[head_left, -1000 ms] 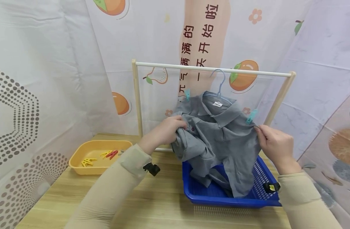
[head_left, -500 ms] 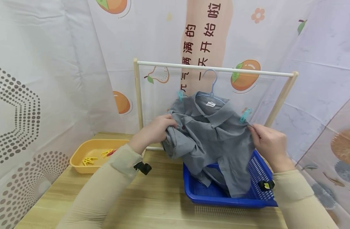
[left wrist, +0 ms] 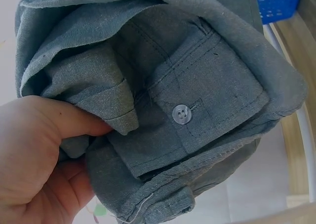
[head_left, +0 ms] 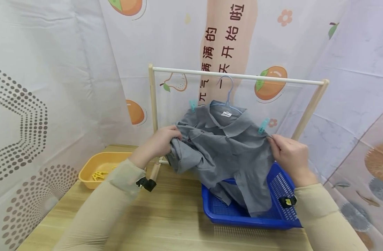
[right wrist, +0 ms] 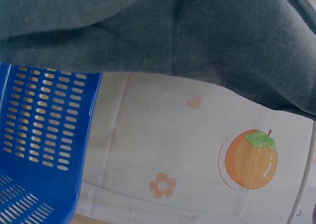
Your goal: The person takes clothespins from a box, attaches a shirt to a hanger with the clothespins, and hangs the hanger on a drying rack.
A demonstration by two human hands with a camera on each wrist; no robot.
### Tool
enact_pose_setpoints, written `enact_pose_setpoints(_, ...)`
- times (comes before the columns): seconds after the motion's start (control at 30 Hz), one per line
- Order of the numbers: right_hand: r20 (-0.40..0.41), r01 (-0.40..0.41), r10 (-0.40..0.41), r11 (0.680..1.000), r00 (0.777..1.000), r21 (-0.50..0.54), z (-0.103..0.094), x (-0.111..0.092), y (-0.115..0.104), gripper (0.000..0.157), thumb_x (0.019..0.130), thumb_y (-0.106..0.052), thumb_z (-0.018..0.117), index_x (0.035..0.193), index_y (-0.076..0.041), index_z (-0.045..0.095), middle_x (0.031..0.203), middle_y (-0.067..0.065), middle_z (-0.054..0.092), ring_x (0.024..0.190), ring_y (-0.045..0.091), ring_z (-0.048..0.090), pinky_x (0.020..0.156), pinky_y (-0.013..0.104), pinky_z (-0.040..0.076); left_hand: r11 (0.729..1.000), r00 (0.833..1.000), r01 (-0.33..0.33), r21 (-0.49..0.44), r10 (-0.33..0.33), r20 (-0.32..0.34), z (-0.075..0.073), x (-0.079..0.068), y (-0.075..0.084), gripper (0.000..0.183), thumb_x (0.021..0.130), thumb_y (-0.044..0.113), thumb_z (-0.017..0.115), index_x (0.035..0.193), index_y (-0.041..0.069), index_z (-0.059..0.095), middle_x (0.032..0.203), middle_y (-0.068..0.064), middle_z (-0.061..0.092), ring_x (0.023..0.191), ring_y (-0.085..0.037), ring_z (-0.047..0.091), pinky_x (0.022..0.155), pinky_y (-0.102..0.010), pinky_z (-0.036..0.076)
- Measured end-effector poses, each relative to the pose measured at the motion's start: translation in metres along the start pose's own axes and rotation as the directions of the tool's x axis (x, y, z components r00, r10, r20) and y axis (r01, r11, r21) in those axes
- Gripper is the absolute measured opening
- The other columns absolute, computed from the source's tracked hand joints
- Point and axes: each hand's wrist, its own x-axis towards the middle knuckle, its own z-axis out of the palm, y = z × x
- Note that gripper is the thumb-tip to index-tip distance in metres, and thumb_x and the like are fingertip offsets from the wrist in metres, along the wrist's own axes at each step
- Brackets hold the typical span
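A grey button-up shirt [head_left: 222,150] hangs on a light blue hanger [head_left: 228,94], whose hook overlaps the rack's bar in the head view. One teal clothespin [head_left: 192,105] is clipped at its left shoulder side and another teal clothespin [head_left: 263,126] at the right. My left hand [head_left: 161,140] grips bunched cloth at the shirt's left side; in the left wrist view the thumb presses on folds beside a buttoned tab [left wrist: 197,100]. With curled fingers my right hand [head_left: 290,155] pinches the shirt's right edge just below the clothespin. The shirt's lower hem hangs down into the blue basket [head_left: 251,223].
A clothes rack with a white bar [head_left: 191,72] and wooden posts stands behind the shirt. At the left is a yellow tray [head_left: 94,160] with yellow clothespins [head_left: 98,175], partly hidden by my left forearm. All stand on a wooden table [head_left: 166,209] before printed curtains.
Both hands have shifted left in the head view, carrying the shirt and hanger with them. The hanger's hook has slid left relative to the bar. Both grips stay the same.
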Motion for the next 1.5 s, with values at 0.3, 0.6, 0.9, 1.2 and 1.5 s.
enact_pose_setpoints(0.3,0.012,-0.019,0.019,0.999,1.000,0.026,0.011,0.005,-0.006,0.028,0.101,-0.024,0.058,0.086,-0.003,0.069,0.063,0.012,0.063,0.047,0.031,0.060,0.038,0.049,0.042,1.000,1.000,0.017,0.013,-0.017,0.000,-0.002,-0.012,-0.017,0.054,0.072,-0.030,0.049,0.103,0.006,0.074,0.109,-0.006,0.063,0.101,-0.026,0.063,0.082,-0.038,0.053)
enact_pose_setpoints(0.6,0.000,-0.022,0.022,0.999,1.000,0.024,0.018,0.008,-0.010,0.027,0.101,-0.022,0.059,0.083,-0.003,0.066,0.060,0.010,0.059,0.042,0.031,0.055,0.035,0.047,0.038,0.999,1.000,0.023,0.034,-0.023,-0.001,-0.007,-0.021,-0.030,0.052,0.071,-0.030,0.051,0.100,0.006,0.074,0.106,-0.006,0.062,0.100,-0.027,0.062,0.083,-0.040,0.053)
enact_pose_setpoints(0.9,0.019,-0.024,0.023,0.999,1.000,0.048,0.027,0.010,-0.015,0.026,0.101,-0.020,0.059,0.080,-0.004,0.062,0.062,0.011,0.060,0.044,0.031,0.055,0.037,0.047,0.039,0.998,0.998,0.056,0.037,-0.056,0.022,-0.011,-0.033,-0.034,0.055,0.071,-0.031,0.048,0.103,0.005,0.074,0.107,-0.007,0.063,0.103,-0.028,0.063,0.084,-0.040,0.054)
enact_pose_setpoints(1.2,0.013,-0.026,0.025,0.998,1.000,0.065,0.034,0.010,-0.017,0.029,0.102,-0.022,0.057,0.079,-0.004,0.060,0.061,0.009,0.058,0.042,0.028,0.052,0.037,0.046,0.038,0.998,0.998,0.057,0.041,-0.058,0.022,-0.009,-0.038,-0.040,0.053,0.070,-0.029,0.047,0.100,0.006,0.074,0.102,-0.005,0.062,0.101,-0.028,0.063,0.087,-0.042,0.054)
enact_pose_setpoints(1.5,0.022,-0.028,0.027,0.998,0.999,0.064,0.038,0.009,-0.019,0.027,0.101,-0.021,0.059,0.078,-0.006,0.058,0.058,0.007,0.052,0.041,0.026,0.048,0.036,0.044,0.035,0.996,0.996,0.064,0.064,-0.068,0.065,-0.001,-0.044,-0.045,0.050,0.074,-0.026,0.051,0.100,0.009,0.075,0.102,-0.003,0.062,0.100,-0.026,0.063,0.086,-0.042,0.054)
